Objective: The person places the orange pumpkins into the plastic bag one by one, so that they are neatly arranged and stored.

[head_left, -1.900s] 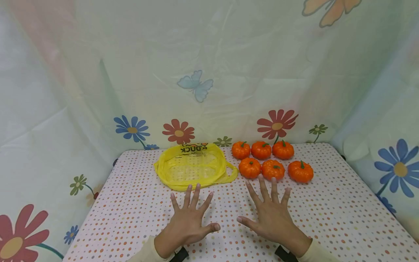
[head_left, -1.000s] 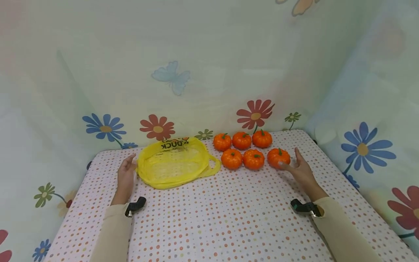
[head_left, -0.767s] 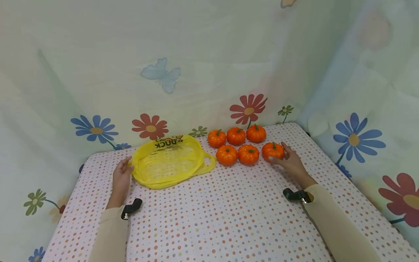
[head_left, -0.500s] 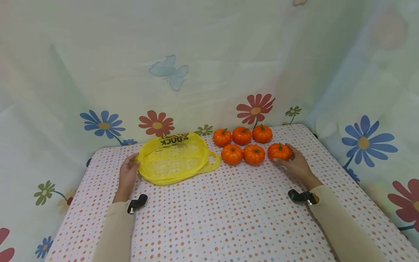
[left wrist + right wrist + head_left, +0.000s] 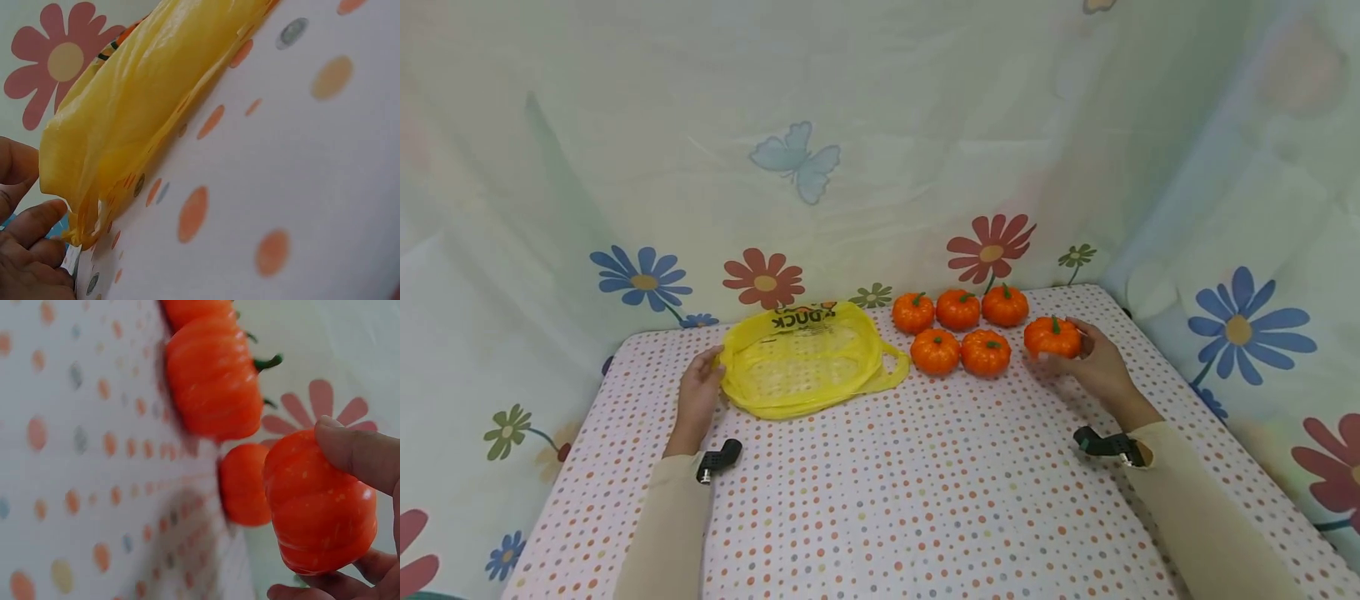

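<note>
A yellow plastic bag [image 5: 805, 408] with dark lettering lies spread on the table, its mouth rounded and facing up. At its left edge is my left hand [image 5: 697, 392], with curled fingers [image 5: 39, 222] holding the rim of the bag [image 5: 131, 106]. My right hand [image 5: 1101, 367] grips a small orange toy pumpkin [image 5: 1051, 337] with a green stem. In the right wrist view, the thumb [image 5: 356, 450] lies over the held pumpkin [image 5: 319, 506] and the other fingers are beneath it. That pumpkin is raised above the tabletop, with a shadow below.
Several more orange pumpkins [image 5: 985, 353] stand in two rows between the bag and my right hand. A loop handle [image 5: 891, 371] of the bag reaches toward them. The dotted tablecloth [image 5: 880, 500] covers the table, and a flowered curtain [image 5: 880, 208] hangs behind.
Both hands have gone from spread over the front of the table to the bag's left edge and the rightmost pumpkin. My right hand has taken hold of that pumpkin and lifted it slightly.
</note>
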`<move>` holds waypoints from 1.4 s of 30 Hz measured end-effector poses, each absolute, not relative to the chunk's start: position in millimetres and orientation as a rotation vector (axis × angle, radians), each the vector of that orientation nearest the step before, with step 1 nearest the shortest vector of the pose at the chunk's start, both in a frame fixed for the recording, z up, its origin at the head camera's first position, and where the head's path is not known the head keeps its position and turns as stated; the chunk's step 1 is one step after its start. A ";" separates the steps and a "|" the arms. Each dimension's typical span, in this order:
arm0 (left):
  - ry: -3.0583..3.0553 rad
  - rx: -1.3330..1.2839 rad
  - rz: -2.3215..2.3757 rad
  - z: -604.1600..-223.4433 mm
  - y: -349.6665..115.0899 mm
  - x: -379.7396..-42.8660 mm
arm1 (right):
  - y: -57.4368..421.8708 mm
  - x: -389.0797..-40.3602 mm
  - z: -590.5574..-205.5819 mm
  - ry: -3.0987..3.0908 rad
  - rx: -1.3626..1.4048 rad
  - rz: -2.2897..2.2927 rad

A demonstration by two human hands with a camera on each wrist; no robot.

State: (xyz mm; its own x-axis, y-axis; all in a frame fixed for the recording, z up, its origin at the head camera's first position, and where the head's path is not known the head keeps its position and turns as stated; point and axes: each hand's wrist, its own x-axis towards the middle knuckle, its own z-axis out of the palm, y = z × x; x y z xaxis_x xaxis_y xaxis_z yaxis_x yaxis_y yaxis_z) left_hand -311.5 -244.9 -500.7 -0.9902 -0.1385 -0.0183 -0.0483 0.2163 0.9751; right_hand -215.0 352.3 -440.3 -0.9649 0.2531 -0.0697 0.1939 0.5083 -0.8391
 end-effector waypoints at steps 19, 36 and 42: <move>-2.406 0.113 -1.857 -498.9 -238.0 -320.8 | 235.7 -240.9 -386.2 -2.601 0.066 1.641; -2.407 0.086 -1.835 -502.0 -243.8 -323.3 | 53.3 -316.0 -426.5 -2.526 0.377 2.051; -2.414 0.080 -1.822 -504.6 -241.8 -324.9 | 3.0 -345.8 -445.3 -2.570 0.405 1.993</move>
State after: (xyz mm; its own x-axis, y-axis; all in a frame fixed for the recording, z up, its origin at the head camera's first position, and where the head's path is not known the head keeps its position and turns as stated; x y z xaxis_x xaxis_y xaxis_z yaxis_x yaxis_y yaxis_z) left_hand -324.9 -241.8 -504.6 -0.9918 -0.1120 0.0608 0.0278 0.2759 0.9608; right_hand -345.8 3.0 -445.3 -0.9603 -0.2756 0.0432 -0.1104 0.2333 -0.9661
